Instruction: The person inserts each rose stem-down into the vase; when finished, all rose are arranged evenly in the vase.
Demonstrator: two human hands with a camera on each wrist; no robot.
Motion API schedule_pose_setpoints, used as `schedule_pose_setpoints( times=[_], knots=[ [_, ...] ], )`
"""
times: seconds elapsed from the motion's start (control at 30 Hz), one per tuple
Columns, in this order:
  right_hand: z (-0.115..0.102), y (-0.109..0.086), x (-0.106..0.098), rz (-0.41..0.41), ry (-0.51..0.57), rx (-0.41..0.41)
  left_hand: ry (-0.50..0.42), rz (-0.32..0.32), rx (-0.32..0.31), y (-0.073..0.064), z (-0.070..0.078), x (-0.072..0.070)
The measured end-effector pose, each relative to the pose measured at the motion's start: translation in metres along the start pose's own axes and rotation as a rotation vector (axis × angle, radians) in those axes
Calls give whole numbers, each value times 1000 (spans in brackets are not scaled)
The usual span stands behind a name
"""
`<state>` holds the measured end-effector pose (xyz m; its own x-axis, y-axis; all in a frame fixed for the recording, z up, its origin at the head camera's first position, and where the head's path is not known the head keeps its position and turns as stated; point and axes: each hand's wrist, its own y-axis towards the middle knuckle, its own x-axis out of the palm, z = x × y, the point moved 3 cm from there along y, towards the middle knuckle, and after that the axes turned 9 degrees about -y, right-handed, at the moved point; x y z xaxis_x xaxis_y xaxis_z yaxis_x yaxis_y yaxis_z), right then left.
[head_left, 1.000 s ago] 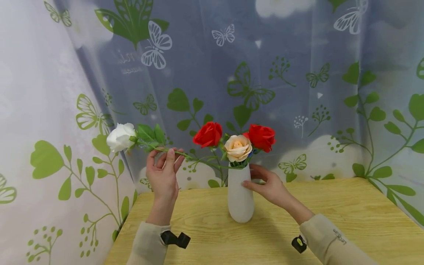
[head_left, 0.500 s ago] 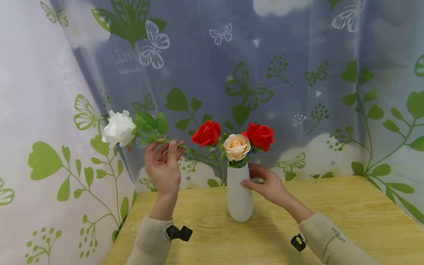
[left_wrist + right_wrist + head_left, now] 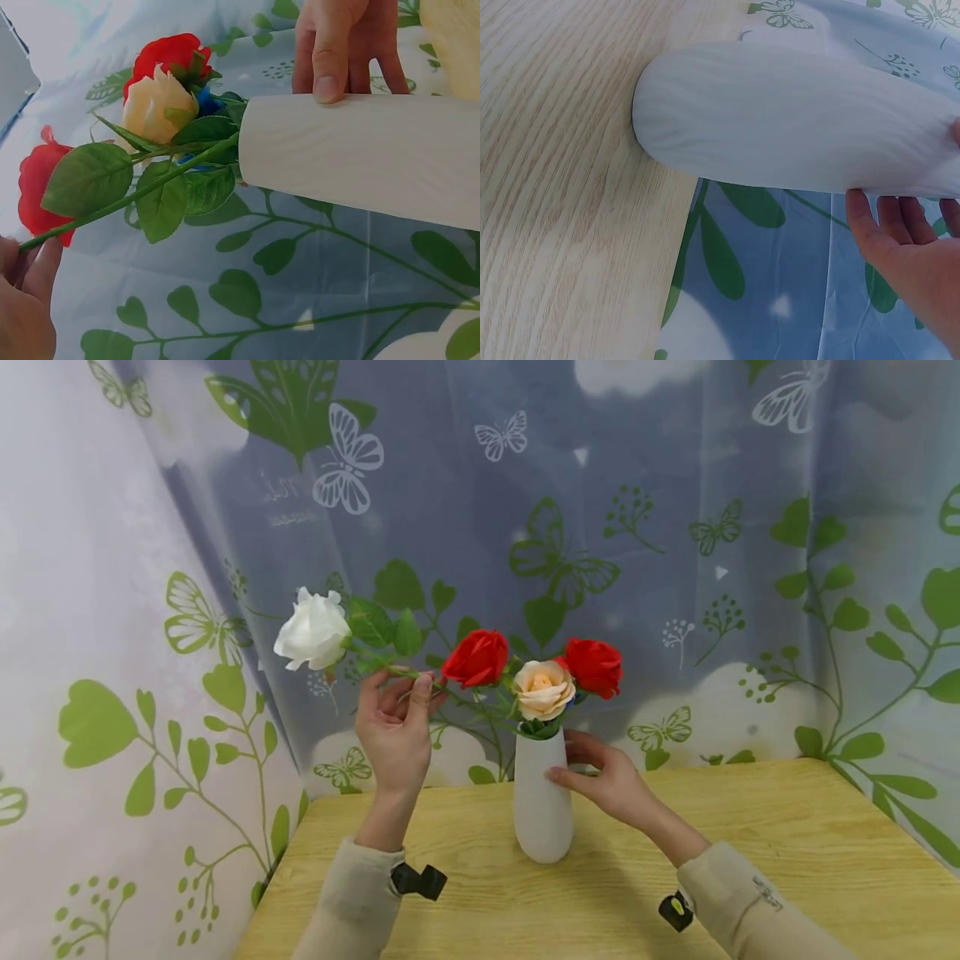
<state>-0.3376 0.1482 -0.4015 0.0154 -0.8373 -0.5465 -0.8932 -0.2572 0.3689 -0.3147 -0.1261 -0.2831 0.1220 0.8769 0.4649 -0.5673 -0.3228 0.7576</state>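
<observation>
My left hand [image 3: 396, 739] pinches the green stem of a white rose [image 3: 311, 631] between thumb and fingers, with the bloom up to the left. In the left wrist view the stem [image 3: 142, 191] slants to the mouth of the white vase [image 3: 543, 810], which stands upright on the table. My right hand [image 3: 611, 781] holds the vase near its top, thumb in front and fingers behind. Out of the vase rise a red rose [image 3: 476, 658] leaning left, a peach rose [image 3: 543, 689] in the middle and a second red rose [image 3: 592, 667] on the right.
The light wooden table [image 3: 675, 877] runs back to a printed curtain [image 3: 450, 485] of leaves and butterflies. A bit of blue flower [image 3: 208, 101] peeks out beside the peach rose. Each sleeve carries a small black wrist camera [image 3: 675, 910].
My left hand has moved right and up, bringing the white rose toward the vase with its bloom raised. The leaning red rose has shifted slightly. My right hand stays on the vase.
</observation>
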Motion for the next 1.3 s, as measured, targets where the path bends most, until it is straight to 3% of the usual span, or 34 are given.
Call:
schedule_pose_setpoints(
  times=[0.2,0.7,0.97,1.3],
  knots=[
    [0,1,0,3,-3,-15,-22,-63,0,3,2,5],
    [-3,-1,1,-6,-15,-22,-81,-53,21,-14,-6,-5],
    [-1,0,-2,10,-42,-14,-54,-10,-66,-22,-14,-6],
    [-5,1,3,4,-46,-9,-16,-75,-15,-16,-9,-6]
  ],
)
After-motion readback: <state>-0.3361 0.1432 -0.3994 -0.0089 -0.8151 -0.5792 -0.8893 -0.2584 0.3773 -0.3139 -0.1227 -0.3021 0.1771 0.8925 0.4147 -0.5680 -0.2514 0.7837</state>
